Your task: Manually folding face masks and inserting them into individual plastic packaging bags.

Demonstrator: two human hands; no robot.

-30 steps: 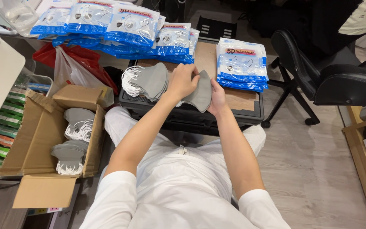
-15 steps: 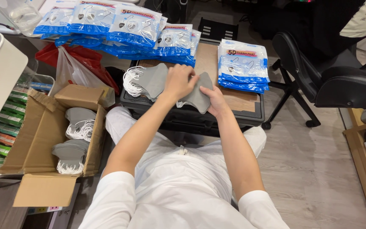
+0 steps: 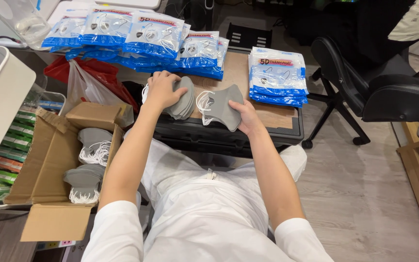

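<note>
My left hand (image 3: 163, 88) rests on top of a small stack of grey face masks (image 3: 185, 99) with white ear loops, lying on the wooden board (image 3: 236, 73) in front of me. My right hand (image 3: 248, 120) holds a separate small bunch of grey masks (image 3: 221, 107) just to the right of that stack, with the white loops hanging on its left side. Both arms reach forward over my lap.
Blue-and-white bagged mask packs lie in a long pile (image 3: 136, 39) at the back and a short stack (image 3: 277, 76) at the right. An open cardboard box (image 3: 49, 160) with more grey masks stands at my left. A black office chair (image 3: 364, 87) is at the right.
My hands have parted: the left one moved left onto the stack, while the right one drew a bunch of masks away to the right and nearer to me.
</note>
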